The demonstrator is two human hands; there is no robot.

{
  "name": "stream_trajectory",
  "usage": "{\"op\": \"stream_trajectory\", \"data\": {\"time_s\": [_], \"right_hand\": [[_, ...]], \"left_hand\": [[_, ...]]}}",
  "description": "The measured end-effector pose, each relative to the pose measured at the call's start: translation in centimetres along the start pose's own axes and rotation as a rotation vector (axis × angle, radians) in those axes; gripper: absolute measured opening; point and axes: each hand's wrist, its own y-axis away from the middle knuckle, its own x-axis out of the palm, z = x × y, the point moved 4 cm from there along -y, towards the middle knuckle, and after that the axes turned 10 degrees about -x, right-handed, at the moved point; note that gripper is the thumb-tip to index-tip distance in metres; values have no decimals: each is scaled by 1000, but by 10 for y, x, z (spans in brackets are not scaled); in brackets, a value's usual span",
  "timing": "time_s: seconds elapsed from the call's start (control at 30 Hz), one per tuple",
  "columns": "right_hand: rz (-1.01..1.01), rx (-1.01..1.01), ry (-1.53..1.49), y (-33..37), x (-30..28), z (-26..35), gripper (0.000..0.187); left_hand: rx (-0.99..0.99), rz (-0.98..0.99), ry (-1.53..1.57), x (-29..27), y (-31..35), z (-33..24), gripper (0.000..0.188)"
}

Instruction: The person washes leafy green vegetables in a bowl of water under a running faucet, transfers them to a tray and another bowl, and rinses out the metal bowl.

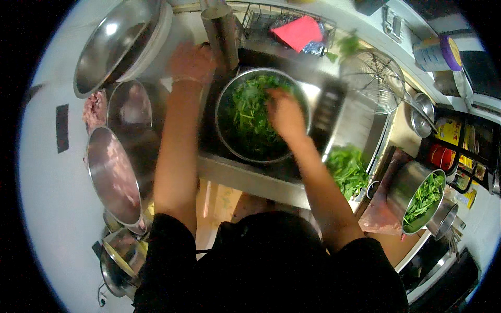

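Note:
A round metal pot on the stove holds leafy greens in dark liquid. Over its right side, my right hand reaches in, fingers curled down onto the greens. My left hand is stretched forward beyond the pot's left side, close to a tall metal cylinder. Motion smears its fingers, so I cannot make out whether they grip anything. More loose greens lie on the counter to the right of the pot.
On the left stand a large tilted metal bowl and a metal container with pale pink meat. A wire skimmer lies at the far right. Another pot with cut greens sits at right. A wire basket holds a red cloth.

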Motion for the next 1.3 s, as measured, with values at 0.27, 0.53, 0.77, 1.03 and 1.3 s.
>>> {"op": "stream_trajectory", "data": {"time_s": [0.27,0.53,0.77,1.03,1.3], "right_hand": [[158,705,-347,33,55,-80,102],[-70,952,-959,26,61,-33,55],[-495,295,-779,51,30,20,28],[-523,52,-811,69,-35,93,77],[-637,-72,-737,69,-63,110,69]], "left_hand": [[-668,594,1242,131,103,-55,70],[-942,913,2005,161,118,-83,70],[-816,490,2203,103,153,-74,49],[-348,185,2490,49,176,-43,55],[-237,-92,2108,23,183,-31,60]]}}
